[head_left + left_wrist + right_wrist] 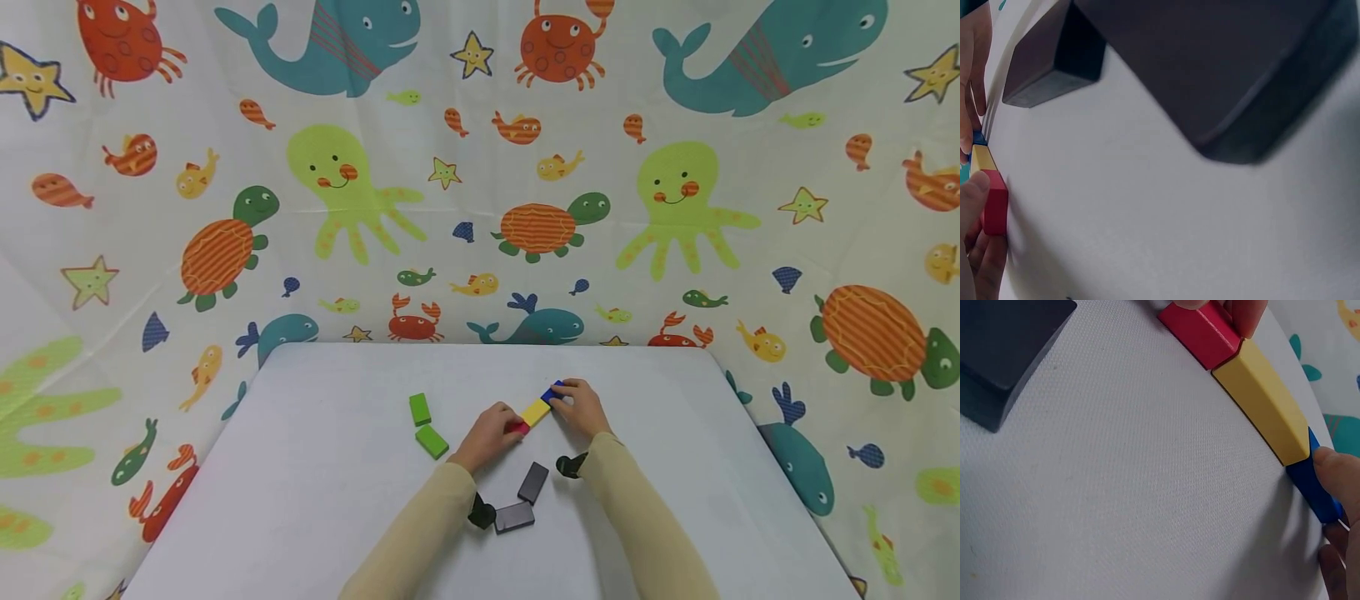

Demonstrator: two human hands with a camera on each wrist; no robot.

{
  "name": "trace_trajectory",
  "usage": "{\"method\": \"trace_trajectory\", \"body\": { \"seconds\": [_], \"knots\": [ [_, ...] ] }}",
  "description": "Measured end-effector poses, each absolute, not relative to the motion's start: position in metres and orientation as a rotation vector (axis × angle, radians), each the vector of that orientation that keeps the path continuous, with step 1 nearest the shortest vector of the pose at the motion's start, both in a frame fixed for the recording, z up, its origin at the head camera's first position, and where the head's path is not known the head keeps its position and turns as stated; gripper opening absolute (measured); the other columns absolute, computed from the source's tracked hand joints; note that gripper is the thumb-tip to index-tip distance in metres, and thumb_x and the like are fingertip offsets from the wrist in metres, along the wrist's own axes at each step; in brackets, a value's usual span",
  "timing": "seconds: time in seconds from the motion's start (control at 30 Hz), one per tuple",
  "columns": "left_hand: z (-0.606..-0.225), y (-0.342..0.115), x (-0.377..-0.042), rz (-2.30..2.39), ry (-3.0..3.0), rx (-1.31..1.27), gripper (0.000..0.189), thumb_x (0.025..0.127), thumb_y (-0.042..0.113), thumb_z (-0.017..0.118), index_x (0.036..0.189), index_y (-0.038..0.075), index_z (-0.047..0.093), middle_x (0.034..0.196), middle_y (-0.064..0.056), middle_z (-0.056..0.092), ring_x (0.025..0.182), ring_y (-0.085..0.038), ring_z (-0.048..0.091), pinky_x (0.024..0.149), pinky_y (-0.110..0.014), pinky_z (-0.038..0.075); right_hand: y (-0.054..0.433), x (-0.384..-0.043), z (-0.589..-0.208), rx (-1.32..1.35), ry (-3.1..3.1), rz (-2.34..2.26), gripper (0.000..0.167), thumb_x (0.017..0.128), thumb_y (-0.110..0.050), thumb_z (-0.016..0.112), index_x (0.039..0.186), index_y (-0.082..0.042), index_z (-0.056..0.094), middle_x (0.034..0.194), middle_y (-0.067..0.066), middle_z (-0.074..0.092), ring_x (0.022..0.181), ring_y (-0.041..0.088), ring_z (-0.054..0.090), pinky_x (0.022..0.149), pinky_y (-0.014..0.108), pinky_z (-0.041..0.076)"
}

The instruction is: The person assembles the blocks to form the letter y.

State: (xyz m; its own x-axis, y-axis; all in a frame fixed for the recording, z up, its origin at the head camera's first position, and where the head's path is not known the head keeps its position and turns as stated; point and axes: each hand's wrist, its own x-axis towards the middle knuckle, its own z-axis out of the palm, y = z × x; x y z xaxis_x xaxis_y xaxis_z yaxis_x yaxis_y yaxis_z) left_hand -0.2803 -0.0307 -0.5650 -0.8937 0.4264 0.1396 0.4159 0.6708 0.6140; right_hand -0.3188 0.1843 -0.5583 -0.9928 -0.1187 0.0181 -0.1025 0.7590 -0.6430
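Observation:
A red block (1204, 332), a yellow block (535, 413) and a blue block (1315, 487) lie end to end in a slanting row on the white table. My left hand (492, 433) grips the red block at the near end, thumb on its top and fingers along its side, as the left wrist view shows. At the far end my right hand (583, 408) holds the blue block between thumb and fingers. Nothing covers the yellow block in the right wrist view; it touches both neighbours.
Two green blocks, one upper (420, 409) and one lower (432, 442), lie left of my left hand. Two dark grey blocks, one upright-angled (533, 483) and one nearer me (514, 518), sit between my forearms. A sea-animal cloth (480, 250) hangs behind the table (300, 500).

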Motion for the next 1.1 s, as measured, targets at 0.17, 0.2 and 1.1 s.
{"method": "trace_trajectory", "body": {
  "seconds": [0.17,0.2,1.1],
  "knots": [
    [-0.566,-0.0303,-0.281,1.033,2.855,0.707,0.022,0.088,0.015,0.074,0.108,0.005,0.073,0.1,-0.004,0.061,0.09,-0.014,0.057,0.086,-0.029,0.051,0.1856,-0.3196,-0.559,-0.193,2.925,-1.07,0.041,0.093,-0.02,0.068,0.129,-0.003,0.063,0.137,0.024,0.049,0.129,0.041,0.043,0.107,0.055,0.034],
    [-0.5662,-0.0303,-0.2812,1.03,2.857,0.706,0.022,0.088,0.016,0.074,0.108,0.005,0.073,0.1,-0.004,0.061,0.091,-0.014,0.057,0.086,-0.029,0.051,0.1857,-0.3198,-0.5592,-0.195,2.927,-1.068,0.04,0.093,-0.02,0.068,0.129,-0.003,0.063,0.137,0.024,0.049,0.129,0.041,0.043,0.107,0.055,0.034],
    [-0.5642,-0.0308,-0.2809,1.02,2.857,0.7,0.023,0.088,0.017,0.074,0.108,0.005,0.073,0.101,-0.004,0.061,0.091,-0.015,0.057,0.087,-0.029,0.051,0.1843,-0.3217,-0.5647,-0.205,2.938,-1.104,0.039,0.092,-0.02,0.069,0.127,-0.003,0.064,0.136,0.024,0.049,0.128,0.041,0.044,0.107,0.055,0.035]
  ]
}}
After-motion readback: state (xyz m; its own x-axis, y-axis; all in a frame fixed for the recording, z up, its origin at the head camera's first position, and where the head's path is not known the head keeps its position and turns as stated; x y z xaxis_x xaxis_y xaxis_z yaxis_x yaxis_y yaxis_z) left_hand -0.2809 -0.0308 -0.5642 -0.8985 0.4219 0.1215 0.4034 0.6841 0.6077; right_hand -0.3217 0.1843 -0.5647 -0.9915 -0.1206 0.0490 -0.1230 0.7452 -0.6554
